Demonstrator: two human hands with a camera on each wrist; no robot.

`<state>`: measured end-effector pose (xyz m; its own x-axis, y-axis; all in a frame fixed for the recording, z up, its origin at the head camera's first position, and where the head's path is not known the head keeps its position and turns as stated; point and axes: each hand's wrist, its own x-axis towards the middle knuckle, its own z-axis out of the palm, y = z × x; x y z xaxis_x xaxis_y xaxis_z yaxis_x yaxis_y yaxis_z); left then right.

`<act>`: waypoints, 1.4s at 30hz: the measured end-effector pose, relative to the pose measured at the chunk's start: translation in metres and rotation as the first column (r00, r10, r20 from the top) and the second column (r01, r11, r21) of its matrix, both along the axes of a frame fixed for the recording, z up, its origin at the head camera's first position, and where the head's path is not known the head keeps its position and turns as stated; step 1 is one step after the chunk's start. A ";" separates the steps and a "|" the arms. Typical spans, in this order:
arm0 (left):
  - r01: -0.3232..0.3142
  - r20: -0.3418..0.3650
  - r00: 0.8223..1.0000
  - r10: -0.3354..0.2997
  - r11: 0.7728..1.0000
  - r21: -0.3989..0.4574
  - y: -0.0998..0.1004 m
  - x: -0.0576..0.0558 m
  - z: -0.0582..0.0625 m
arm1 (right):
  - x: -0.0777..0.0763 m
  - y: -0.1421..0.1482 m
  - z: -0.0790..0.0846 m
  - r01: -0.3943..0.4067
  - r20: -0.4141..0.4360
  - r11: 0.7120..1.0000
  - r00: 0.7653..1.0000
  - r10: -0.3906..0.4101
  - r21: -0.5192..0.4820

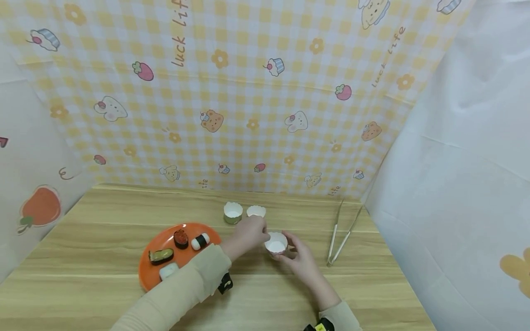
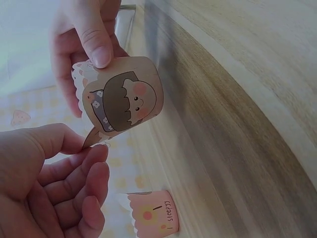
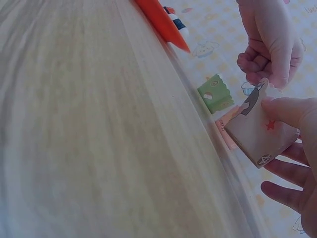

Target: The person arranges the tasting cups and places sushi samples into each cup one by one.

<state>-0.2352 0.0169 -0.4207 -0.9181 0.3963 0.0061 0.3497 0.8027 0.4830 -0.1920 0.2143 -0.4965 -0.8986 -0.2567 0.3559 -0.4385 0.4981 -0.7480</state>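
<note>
A paper baking cup (image 1: 276, 243) with a scalloped white rim is between my two hands near the middle of the table. In the left wrist view the cup (image 2: 131, 96) shows a cartoon face with brown hair and is tipped on its side in that view. My left hand (image 1: 250, 233) pinches the cup's rim between thumb and index finger, its other fingers curled. From the right, my right hand (image 1: 301, 263) grips the cup's wall, with the thumb on the near side. Just behind stand a green baking cup (image 1: 233, 214) and a pink one (image 2: 156, 214), marked "sleepy".
An orange plate (image 1: 142, 269) at the left holds several sushi pieces, including a red-topped roll (image 1: 181, 239) and a black-banded white piece (image 1: 200, 242); my left forearm crosses over its right side. Metal tongs (image 1: 333, 243) lie at the right. A checked cloth (image 1: 248, 92) hangs behind.
</note>
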 end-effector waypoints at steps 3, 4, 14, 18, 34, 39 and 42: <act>-0.003 -0.001 1.000 0.003 1.000 0.001 0.000 0.000 0.000 | 0.000 0.000 0.000 0.005 0.013 1.000 1.000 -0.005 -0.013; -0.002 -0.003 1.000 0.002 1.000 0.002 0.000 0.000 0.000 | 0.000 -0.001 0.000 0.008 0.013 1.000 1.000 -0.008 -0.014; 0.009 -0.037 0.999 -0.009 1.000 0.016 0.002 -0.001 0.005 | 0.000 0.000 0.001 0.023 0.014 1.000 1.000 -0.022 -0.017; 0.012 -0.044 0.999 -0.011 1.000 0.020 0.002 -0.002 0.008 | 0.000 0.000 0.001 0.021 -0.009 1.000 1.000 -0.021 -0.018; 0.033 -0.070 0.997 -0.030 0.999 0.042 0.002 -0.012 0.013 | 0.002 0.002 0.001 0.011 0.013 1.000 1.000 -0.010 -0.023; 0.018 -0.032 0.999 -0.016 0.998 0.054 0.004 -0.013 0.019 | 0.003 0.003 0.000 0.021 0.034 0.999 0.999 -0.020 -0.033; 0.023 -0.018 1.000 -0.022 0.998 0.062 0.004 -0.013 0.024 | 0.002 0.003 -0.001 0.032 0.038 0.999 0.999 -0.031 -0.036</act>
